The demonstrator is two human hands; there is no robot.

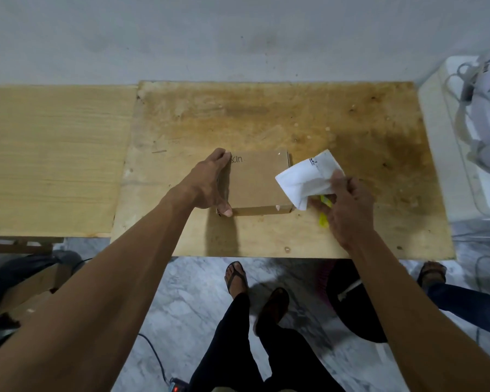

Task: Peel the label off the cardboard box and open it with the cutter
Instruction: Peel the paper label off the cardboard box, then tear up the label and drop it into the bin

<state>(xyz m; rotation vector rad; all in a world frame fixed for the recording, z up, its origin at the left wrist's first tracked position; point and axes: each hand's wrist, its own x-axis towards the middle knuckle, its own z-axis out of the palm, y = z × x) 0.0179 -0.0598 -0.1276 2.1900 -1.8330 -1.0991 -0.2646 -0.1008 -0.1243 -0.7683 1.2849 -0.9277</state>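
Note:
A flat brown cardboard box (259,183) lies closed on the stained plywood table (266,117), with handwriting near its far left corner. My left hand (212,183) presses against the box's left side, fingers spread along the edge. My right hand (348,207) is just right of the box and pinches a curled white label (306,179), which is lifted off the box. A yellow cutter (324,219) shows partly under that hand, mostly hidden by my palm and the label.
A lighter wooden board (48,159) adjoins the table on the left. A white appliance with hoses (475,131) stands at the right edge. A grey wall lies behind. Below the table's front edge are my legs, another person's foot (433,273) and a dark round object (354,304).

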